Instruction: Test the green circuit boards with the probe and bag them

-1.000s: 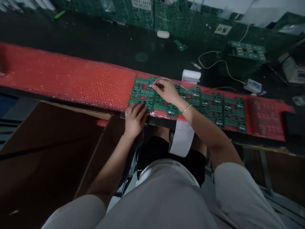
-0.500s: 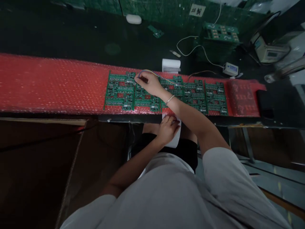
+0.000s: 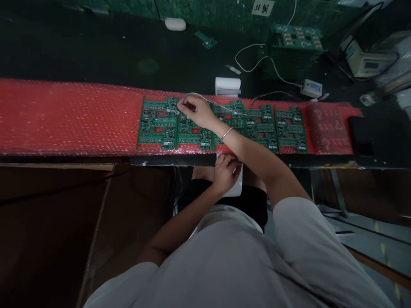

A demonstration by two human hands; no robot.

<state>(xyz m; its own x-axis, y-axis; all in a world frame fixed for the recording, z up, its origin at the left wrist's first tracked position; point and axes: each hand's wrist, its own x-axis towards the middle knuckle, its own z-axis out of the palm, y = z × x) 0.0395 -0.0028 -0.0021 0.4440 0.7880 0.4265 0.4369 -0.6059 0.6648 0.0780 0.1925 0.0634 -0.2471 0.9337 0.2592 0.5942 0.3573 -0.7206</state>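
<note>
My right hand [image 3: 194,110] is closed in a pinch on the end of a thin multicoloured wire lead [image 3: 221,106]. Its fingertips are at the upper right corner of the leftmost green circuit board [image 3: 157,124], and the connector tip is too small to make out. The lead trails right over the other boards. At the table's front edge, my left hand [image 3: 226,173] has its thumb and fingers drawn together on a white paper strip [image 3: 236,188], which hangs down over the lap. Several circuit boards [image 3: 290,130] lie in a row on red bubble wrap [image 3: 70,119].
Behind the wrap stands a white paper roll [image 3: 227,84]. A small meter [image 3: 311,88] on a white cable is at right, near a stack of boards [image 3: 298,38]. A white oval object [image 3: 175,24] and a loose board piece [image 3: 206,40] lie farther back. A cardboard box [image 3: 96,222] stands at lower left.
The camera view has shifted slightly. My right hand stays at the leftmost board's upper right corner with the wire lead; my left hand remains at the paper strip, its fingers barely moved.
</note>
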